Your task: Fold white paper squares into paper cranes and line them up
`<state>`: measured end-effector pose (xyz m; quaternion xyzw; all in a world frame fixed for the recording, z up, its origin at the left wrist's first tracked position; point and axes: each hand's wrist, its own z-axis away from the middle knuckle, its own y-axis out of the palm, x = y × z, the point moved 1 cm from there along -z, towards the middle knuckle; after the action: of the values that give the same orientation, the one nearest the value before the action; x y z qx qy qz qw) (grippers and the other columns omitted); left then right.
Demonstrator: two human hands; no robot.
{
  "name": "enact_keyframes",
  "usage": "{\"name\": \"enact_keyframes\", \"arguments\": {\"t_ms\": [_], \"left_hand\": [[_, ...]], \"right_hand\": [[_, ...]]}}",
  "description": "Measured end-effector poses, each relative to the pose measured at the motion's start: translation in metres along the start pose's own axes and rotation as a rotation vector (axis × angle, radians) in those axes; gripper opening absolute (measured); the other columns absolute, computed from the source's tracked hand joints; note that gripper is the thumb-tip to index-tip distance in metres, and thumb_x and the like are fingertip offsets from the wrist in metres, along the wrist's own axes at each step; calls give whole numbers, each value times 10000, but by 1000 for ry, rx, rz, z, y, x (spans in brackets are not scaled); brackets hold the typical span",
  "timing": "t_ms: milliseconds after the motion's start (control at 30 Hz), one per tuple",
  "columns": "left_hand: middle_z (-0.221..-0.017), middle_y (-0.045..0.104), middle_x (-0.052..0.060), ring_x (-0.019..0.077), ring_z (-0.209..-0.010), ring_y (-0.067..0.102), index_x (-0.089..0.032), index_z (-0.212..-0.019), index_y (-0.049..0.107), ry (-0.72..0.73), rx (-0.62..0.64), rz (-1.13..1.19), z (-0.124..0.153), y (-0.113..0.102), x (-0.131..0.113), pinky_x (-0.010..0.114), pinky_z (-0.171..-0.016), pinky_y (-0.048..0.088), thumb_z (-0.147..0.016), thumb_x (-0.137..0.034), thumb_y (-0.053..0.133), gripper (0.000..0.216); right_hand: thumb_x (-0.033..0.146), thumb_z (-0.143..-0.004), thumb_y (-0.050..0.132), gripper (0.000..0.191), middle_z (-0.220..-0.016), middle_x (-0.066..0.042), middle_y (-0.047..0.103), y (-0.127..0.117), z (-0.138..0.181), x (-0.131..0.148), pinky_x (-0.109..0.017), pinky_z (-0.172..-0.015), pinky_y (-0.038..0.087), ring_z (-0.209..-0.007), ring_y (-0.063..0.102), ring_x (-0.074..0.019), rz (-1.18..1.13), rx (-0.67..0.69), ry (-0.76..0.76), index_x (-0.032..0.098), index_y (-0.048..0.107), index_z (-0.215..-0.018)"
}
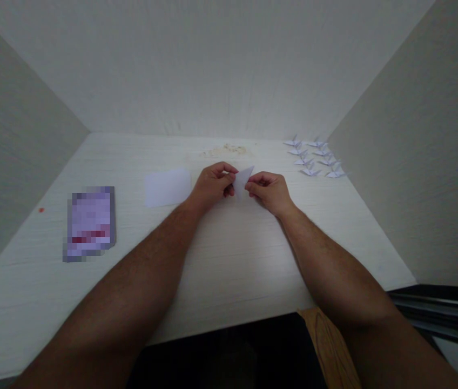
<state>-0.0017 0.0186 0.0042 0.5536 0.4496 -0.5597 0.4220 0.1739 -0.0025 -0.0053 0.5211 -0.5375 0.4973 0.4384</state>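
Observation:
A small piece of folded white paper (242,182) with a pointed upper corner is held just above the table, between my two hands. My left hand (216,181) pinches its left side between thumb and fingers. On the other side, the fingertips of my right hand (268,189) are closed on its right edge. To the left of my left hand lies flat white paper (167,187); whether it is one sheet or a stack I cannot tell. Several folded paper cranes (310,171) stand in two columns at the back right.
A blurred purple packet (90,222) lies on the white table (229,270) at the left, with a small orange speck (41,209) beyond it. Pale walls (213,65) enclose the table at the back and sides. Worn marks (229,150) show near the back wall.

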Motion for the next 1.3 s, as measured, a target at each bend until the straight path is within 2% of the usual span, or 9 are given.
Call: {"name": "enact_keyframes", "arguments": {"t_ms": [200,333,533,733,867,1100,1300], "left_hand": [[-523,621,-23,93,-445,554,-173,-874,606,-2,30,-9,0,1,1,191,-459,413,-844,-144,586,47],[-565,634,-18,89,-474,558,-169,-909,636,27,90,-31,-1,2,4,192,-472,418,-827,-186,646,84],[-745,715,33,106,-573,610,-159,-1063,676,51,158,-53,0,1,7,208,-505,440,-764,-249,732,317],[-942,755,97,133,-689,672,-127,-1203,651,57,188,3,0,-2,8,238,-596,498,-646,-256,836,602],[-952,756,103,149,-735,690,-117,-1209,652,45,184,13,0,-3,7,260,-648,522,-625,-235,842,626],[-980,756,106,159,-753,695,-142,-1225,664,50,208,27,0,-4,8,254,-631,513,-631,-262,841,631],[-911,752,79,110,-625,633,-139,-1234,663,47,196,29,0,-4,8,223,-553,450,-648,-217,788,604]], "right_hand": [[364,-629,792,223,-584,15,641,2,0,0,-250,-508,410,-515,531,-99,11,15,2,189,695,-725],[373,-643,793,227,-587,19,638,4,1,1,-253,-520,426,-529,538,-104,14,33,-16,193,693,-739],[367,-674,778,194,-592,17,646,6,1,1,-258,-524,445,-540,555,-110,20,3,-51,203,707,-749],[348,-690,771,176,-593,13,658,5,1,0,-254,-516,453,-523,565,-106,30,-33,-57,195,716,-759],[324,-700,764,150,-605,11,666,6,1,1,-257,-518,463,-519,571,-107,17,-24,-62,194,714,-756],[334,-677,780,170,-597,11,664,6,1,2,-260,-535,472,-538,575,-111,41,-35,-53,196,710,-748],[356,-695,752,172,-606,13,664,7,0,0,-252,-504,453,-513,557,-106,30,-43,-62,203,699,-754]]}}
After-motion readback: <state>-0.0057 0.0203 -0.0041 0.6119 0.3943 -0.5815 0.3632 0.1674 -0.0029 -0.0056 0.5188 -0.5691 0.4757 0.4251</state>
